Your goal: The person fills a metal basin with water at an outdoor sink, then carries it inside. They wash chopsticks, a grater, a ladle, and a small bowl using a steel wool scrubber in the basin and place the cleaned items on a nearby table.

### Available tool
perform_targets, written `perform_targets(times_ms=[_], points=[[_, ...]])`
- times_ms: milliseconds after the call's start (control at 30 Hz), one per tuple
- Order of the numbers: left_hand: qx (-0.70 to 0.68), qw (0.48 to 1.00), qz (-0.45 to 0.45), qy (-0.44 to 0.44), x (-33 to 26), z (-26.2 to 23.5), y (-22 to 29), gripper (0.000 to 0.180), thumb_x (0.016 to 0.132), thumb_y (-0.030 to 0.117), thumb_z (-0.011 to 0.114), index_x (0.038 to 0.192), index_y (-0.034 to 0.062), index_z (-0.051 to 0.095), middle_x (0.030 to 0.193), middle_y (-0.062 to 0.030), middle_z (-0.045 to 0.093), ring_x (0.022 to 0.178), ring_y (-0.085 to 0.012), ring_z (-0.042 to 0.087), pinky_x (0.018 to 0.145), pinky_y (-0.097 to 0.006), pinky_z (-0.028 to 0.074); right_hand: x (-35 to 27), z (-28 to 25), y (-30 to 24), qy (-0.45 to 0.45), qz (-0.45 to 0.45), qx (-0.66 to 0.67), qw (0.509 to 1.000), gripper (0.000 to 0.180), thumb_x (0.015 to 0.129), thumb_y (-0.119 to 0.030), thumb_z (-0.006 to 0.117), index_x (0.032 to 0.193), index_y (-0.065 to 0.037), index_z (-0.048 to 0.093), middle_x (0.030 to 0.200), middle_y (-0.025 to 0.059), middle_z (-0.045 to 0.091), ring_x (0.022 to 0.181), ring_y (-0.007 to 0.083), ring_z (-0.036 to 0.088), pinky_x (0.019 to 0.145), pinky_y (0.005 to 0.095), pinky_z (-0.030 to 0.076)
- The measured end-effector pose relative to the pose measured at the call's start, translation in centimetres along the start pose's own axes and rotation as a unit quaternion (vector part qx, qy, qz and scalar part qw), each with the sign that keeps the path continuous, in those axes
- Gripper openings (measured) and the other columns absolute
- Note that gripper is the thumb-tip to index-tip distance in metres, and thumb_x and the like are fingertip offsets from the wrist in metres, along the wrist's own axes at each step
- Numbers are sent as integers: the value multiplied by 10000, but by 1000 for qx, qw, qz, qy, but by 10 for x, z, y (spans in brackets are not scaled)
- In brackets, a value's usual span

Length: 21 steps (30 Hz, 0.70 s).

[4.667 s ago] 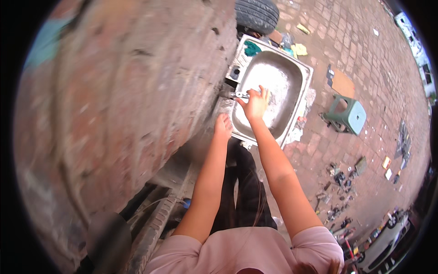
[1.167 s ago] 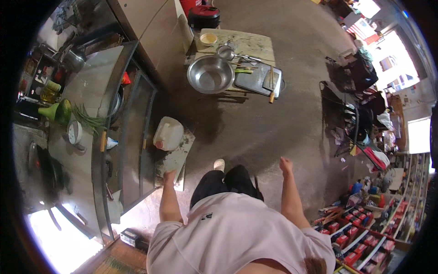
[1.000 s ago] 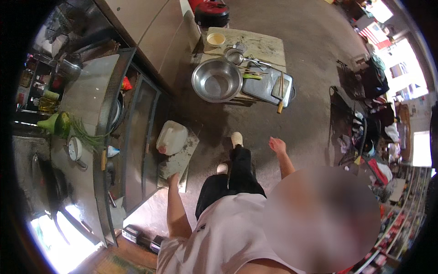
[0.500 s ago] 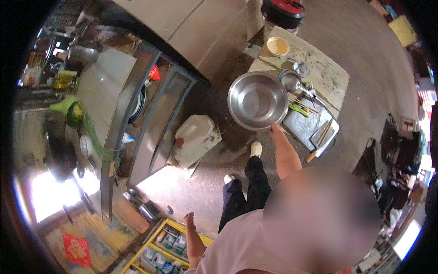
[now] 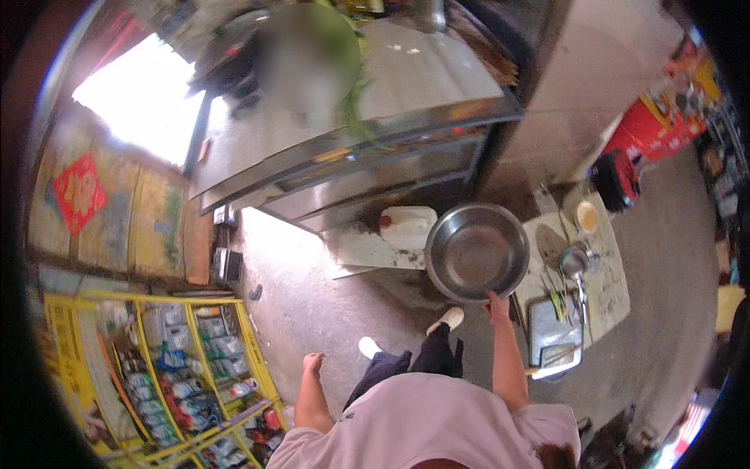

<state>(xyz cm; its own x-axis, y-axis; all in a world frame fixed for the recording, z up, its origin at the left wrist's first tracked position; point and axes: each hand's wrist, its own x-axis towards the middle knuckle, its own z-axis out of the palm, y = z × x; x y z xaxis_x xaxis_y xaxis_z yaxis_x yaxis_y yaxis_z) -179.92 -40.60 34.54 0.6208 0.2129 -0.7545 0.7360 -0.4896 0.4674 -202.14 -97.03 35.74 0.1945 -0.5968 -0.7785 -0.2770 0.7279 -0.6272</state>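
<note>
My right hand [image 5: 497, 305] grips the near rim of a wide stainless steel basin [image 5: 476, 254]. The basin is held up off the floor, tilted little, and its inside looks bare. Off to the left hangs my left hand [image 5: 313, 362], its fingers loosely curled, with nothing seen in it. To the right of the basin is a low wooden board or table [image 5: 613, 289]. On it lie a metal tray [image 5: 544, 332], green vegetable stalks [image 5: 556, 305], a small ladle-like pan [image 5: 574, 262], a bowl with yellowish content [image 5: 586, 216] and a knife [image 5: 536, 371].
Ahead runs a counter [image 5: 422, 86] with green vegetables on top. Beneath it, a white plastic jug [image 5: 412, 227] lies on a pale slab [image 5: 367, 252]. A yellow shelf rack [image 5: 250, 344] with bottles stands at left. A red and black appliance [image 5: 616, 180] is at far right.
I have turned left, so the counter is now ahead and the low table is to my right. The basin has come along in my right hand. My left hand's fingers look more curled.
</note>
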Motion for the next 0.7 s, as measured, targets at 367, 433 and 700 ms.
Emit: perform_targets(times_ms=[367,433,700], points=[[-167,979,-95,62,70,-122,-109,134,705,149,645,791,49,664,789,-82,632,763,-222,569,721,-466,457,-140,272,108,-210,79,-123,967,159,780,-179,649,878,-72,584,782,62,572,632,166,546,502,295,491],[-228,964,-92,101,73,-139,-94,111,715,191,664,629,136,624,559,25,532,505,-120,431,515,-320,396,-148,327,126,-259,130,-162,943,149,802,-198,620,897,-90,581,800,56,579,636,161,550,507,288,489],[-386,914,-50,117,162,-240,-35,204,745,152,660,893,12,674,864,-57,654,816,-132,572,752,-279,436,-241,579,170,-405,225,-120,878,133,845,-52,480,945,37,487,930,125,560,795,199,622,668,274,578]])
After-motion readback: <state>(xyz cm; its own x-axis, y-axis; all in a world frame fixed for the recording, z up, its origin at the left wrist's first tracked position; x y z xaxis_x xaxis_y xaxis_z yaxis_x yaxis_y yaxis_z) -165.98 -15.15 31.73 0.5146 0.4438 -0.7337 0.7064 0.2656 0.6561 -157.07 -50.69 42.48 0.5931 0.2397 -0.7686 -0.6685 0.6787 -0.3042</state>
